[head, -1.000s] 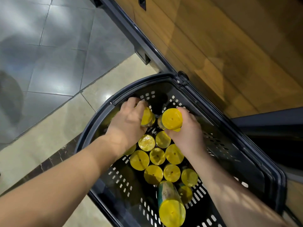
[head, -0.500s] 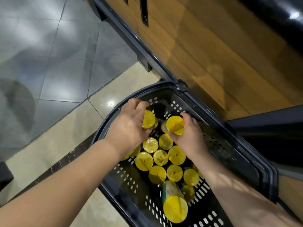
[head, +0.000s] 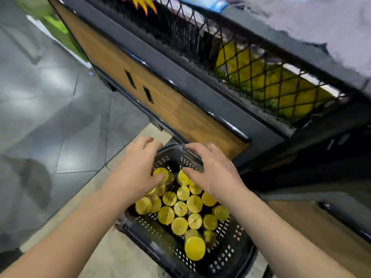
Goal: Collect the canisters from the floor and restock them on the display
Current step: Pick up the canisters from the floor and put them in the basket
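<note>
A black plastic basket (head: 239, 255) stands on the floor against the display, packed with several upright canisters with yellow lids (head: 180, 208). One taller canister (head: 194, 247) stands nearest me. My left hand (head: 136, 169) grips a yellow-lidded canister (head: 161, 174) at the basket's far end, thumb on its lid. Beside it, my right hand (head: 214, 171) grips another canister (head: 183, 177) the same way. The bodies of both held canisters are hidden under my fingers. Above, the display's mesh-fronted bin (head: 269, 85) holds yellow packs.
The display's wood-panelled base (head: 180, 115) with a black frame runs diagonally just beyond the basket. Grey floor tiles (head: 60, 117) spread to the left, with beige tiles (head: 96, 197) under the basket. A grey cloth-like surface (head: 331, 27) sits at the top right.
My view has tilted up, and the display's mesh bin has come into sight. Both hands still hold their canisters at the basket's far end and look a little higher.
</note>
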`<state>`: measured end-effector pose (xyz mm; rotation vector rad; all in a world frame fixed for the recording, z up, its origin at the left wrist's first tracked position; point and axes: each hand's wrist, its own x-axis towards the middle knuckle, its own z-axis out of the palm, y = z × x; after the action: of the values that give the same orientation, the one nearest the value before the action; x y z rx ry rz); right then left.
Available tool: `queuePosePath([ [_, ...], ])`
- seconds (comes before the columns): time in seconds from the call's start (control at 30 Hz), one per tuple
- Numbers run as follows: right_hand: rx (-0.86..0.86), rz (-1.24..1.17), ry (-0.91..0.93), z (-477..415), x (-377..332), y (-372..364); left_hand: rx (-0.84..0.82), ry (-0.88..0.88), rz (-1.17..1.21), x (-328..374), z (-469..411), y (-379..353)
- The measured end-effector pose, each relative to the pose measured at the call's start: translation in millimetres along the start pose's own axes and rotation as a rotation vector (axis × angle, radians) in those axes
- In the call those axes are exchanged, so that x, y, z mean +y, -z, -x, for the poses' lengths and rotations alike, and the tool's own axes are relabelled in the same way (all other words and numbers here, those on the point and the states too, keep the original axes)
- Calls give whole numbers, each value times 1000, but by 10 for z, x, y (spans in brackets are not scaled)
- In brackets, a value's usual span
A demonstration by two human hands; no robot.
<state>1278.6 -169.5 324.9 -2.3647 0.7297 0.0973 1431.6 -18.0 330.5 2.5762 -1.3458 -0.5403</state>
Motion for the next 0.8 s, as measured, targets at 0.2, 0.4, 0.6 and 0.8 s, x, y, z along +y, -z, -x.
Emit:
queuePosePath([
  [0.2,148,200,158,566,-722,1401,112,-159,-182,710,290,1484],
  [0.4,274,342,151,1158,-1325,2947,273,-274,-225,1711,601,2898],
  [0.6,469,443,7,1855,-1552,3850,379,-452,-226,2668,879,3678],
  [0.8,620,487,-163,2515,-1460,4399,427,-664,-219,3341,900,3930],
])
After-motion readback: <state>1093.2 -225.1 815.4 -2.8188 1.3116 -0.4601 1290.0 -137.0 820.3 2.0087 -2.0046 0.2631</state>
